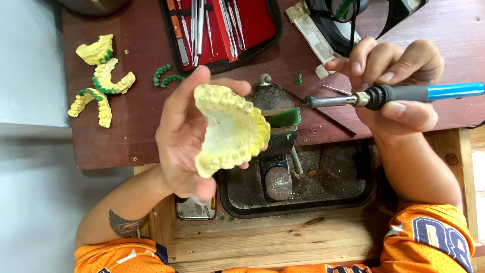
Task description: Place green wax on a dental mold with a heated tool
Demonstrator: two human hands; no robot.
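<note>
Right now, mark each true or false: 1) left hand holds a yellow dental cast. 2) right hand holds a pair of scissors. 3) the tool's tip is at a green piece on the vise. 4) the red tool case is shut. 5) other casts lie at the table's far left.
1) True: the left hand holds the yellow dental cast.
2) False: the right hand holds a blue-handled heating tool.
3) True: its tip meets the green piece on the vise.
4) False: the red tool case lies open, metal instruments showing.
5) True: three yellow casts with green trim lie there.
</note>
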